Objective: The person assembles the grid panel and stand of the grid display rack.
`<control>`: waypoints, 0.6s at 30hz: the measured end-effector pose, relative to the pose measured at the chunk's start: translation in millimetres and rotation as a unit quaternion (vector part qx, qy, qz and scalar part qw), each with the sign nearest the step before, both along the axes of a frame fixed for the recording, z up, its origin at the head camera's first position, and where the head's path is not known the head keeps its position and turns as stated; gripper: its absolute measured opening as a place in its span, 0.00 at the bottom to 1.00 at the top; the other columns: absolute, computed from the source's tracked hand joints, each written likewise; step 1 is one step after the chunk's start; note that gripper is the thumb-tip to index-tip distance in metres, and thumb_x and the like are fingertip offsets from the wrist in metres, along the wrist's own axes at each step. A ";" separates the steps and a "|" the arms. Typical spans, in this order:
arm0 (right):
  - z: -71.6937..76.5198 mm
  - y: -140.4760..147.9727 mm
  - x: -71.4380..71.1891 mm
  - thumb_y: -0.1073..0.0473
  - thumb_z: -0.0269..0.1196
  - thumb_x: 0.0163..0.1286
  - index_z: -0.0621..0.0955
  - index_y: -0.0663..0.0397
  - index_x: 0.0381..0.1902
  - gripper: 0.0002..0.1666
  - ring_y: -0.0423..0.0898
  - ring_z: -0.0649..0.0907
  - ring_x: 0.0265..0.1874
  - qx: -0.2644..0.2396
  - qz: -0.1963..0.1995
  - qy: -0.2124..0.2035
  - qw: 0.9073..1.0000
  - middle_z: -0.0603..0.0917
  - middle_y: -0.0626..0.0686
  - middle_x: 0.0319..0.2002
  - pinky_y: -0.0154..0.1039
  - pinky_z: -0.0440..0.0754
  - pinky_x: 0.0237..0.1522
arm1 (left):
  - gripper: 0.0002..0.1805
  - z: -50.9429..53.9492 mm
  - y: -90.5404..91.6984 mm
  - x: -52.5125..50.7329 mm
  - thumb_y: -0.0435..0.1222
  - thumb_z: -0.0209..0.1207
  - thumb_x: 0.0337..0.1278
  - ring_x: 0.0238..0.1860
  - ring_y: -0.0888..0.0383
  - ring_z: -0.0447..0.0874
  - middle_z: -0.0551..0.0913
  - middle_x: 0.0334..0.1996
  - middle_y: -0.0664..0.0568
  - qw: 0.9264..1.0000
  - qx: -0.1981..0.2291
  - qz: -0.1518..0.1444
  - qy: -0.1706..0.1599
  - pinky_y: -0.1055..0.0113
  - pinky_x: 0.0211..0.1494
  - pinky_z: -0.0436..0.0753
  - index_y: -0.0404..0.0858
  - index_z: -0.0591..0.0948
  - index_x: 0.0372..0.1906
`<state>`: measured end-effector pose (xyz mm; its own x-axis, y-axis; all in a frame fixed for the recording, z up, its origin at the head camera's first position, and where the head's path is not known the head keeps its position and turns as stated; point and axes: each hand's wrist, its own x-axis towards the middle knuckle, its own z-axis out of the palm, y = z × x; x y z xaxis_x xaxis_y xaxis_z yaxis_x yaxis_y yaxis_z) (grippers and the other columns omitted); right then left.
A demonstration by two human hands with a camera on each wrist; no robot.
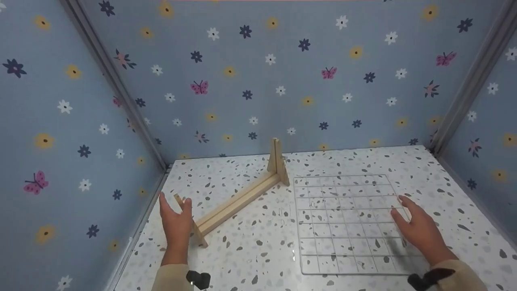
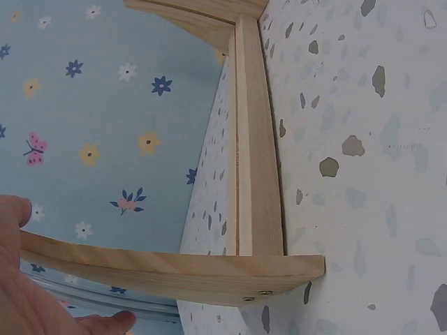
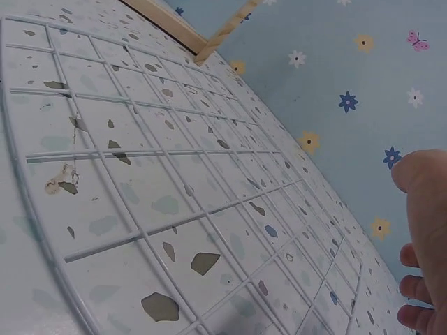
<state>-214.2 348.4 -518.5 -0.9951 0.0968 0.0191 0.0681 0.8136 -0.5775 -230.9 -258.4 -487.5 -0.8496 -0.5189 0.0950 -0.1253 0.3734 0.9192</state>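
A pale wooden stand point(image 1: 238, 200) lies diagonally on the table, a grooved bar between two tapering upright end pieces. My left hand point(image 1: 177, 226) is at the stand's near end piece point(image 2: 174, 269), thumb and fingers spread apart, with that piece's tip between them. Whether the skin touches the wood I cannot tell. A white wire grid panel point(image 1: 326, 222) lies flat on the table to the right of the stand. My right hand point(image 1: 420, 226) hovers by the grid's right edge, fingers parted and holding nothing. In the right wrist view the right hand point(image 3: 429, 230) appears apart from the wires.
The white speckled tabletop point(image 1: 250, 262) is enclosed by blue flowered panels point(image 1: 282, 81) at the back and both sides. Grey corner posts point(image 1: 121, 89) stand at the back left and back right. The far end piece point(image 1: 278, 161) is close to the back panel.
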 end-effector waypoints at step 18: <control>-9.5 14.7 9.2 0.28 0.47 0.76 0.54 0.62 0.79 0.52 0.75 0.62 0.69 -0.005 0.007 0.001 1.000 0.62 0.75 0.71 0.75 0.61 0.63 | 0.35 -6.8 3.4 -1.5 0.40 0.38 0.81 0.77 0.36 0.53 0.53 0.78 0.32 0.998 -0.031 -0.055 -0.022 0.41 0.76 0.57 0.36 0.39 0.81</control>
<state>-204.9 363.2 -528.0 -0.9963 0.0834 0.0193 0.0564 0.8091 -0.5850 -232.4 -255.0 -494.3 -0.9050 -0.4168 0.0850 -0.1205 0.4428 0.8885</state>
